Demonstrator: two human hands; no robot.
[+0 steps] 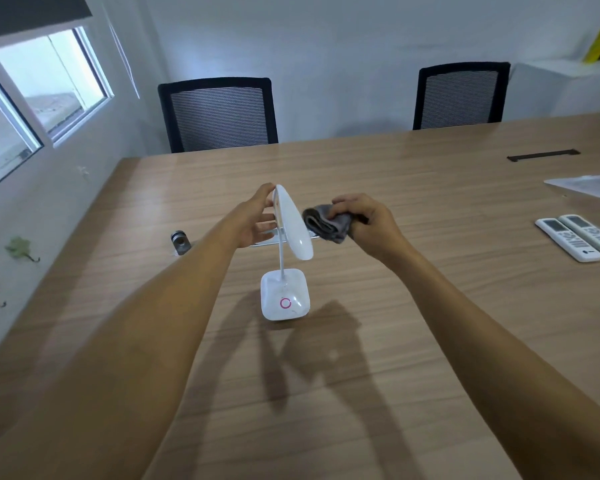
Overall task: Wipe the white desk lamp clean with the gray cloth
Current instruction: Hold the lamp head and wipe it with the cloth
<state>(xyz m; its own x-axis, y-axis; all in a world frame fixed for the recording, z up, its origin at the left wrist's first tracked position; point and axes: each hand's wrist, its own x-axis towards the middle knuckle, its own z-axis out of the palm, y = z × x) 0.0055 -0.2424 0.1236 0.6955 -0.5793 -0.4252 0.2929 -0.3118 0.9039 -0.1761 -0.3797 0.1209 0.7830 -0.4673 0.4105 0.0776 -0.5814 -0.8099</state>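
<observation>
The white desk lamp [293,223] stands on the wooden table [430,306], its square base with a pink ring nearest me and its oval head tilted upright on a thin neck. My left hand [253,220] steadies the head from the left, fingertips on its top edge and back. My right hand [364,220] grips the bunched gray cloth [326,223], which presses against the right face of the lamp head.
Two white remote controls [579,237] lie at the right, with papers [589,187] behind them. A small metal cylinder [180,241] sits left of the lamp. Two black mesh chairs [219,114] stand at the far edge. A dark cable slot [543,155] is in the tabletop.
</observation>
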